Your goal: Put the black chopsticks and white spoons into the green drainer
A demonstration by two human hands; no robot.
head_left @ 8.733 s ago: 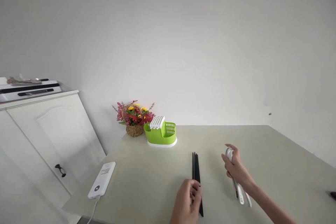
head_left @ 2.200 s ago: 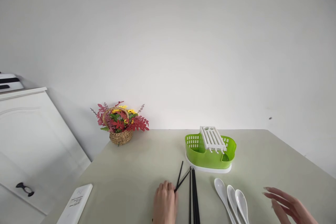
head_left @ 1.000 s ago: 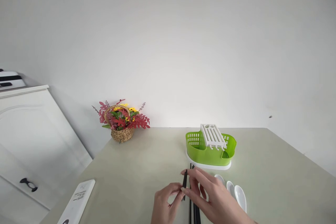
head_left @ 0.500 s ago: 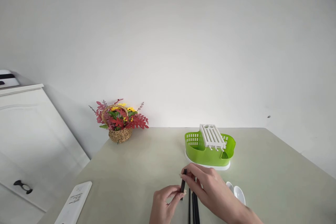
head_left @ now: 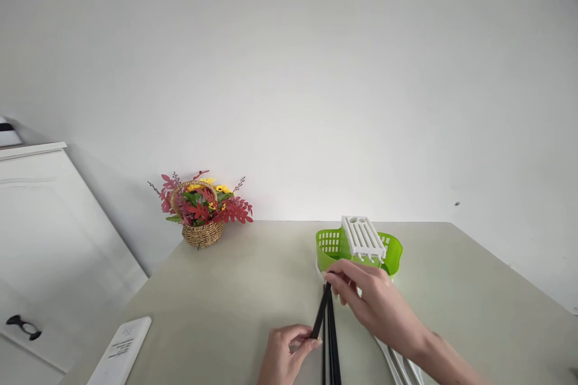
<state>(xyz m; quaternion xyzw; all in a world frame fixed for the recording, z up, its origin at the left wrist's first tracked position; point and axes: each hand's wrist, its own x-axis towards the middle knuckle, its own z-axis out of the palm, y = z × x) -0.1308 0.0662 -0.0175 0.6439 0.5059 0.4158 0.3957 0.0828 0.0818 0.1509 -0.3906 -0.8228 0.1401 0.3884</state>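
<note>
Black chopsticks (head_left: 321,313) slant upward between my two hands; how many are in this bunch I cannot make out. My left hand (head_left: 286,354) is closed, pinching their lower end between thumb and fingers. At the upper end, the fingertips of my right hand (head_left: 374,301) are pinched around them. Several more black chopsticks (head_left: 333,352) lie on the table just beneath, pointing away from me. Under my right forearm, the handles of white spoons (head_left: 396,366) show, their bowls hidden by the arm.
A green drainer basket (head_left: 326,252) with a white slotted rack (head_left: 365,237) stands beyond my right hand. A wicker flower basket (head_left: 203,234) sits at the back left of the table (head_left: 217,301). A white board-like piece (head_left: 121,349) lies front left, near a white cabinet (head_left: 67,240).
My right hand has moved up and away along the chopsticks, so more of their length shows between my hands. The spoon handles have come into view as my right arm shifted.
</note>
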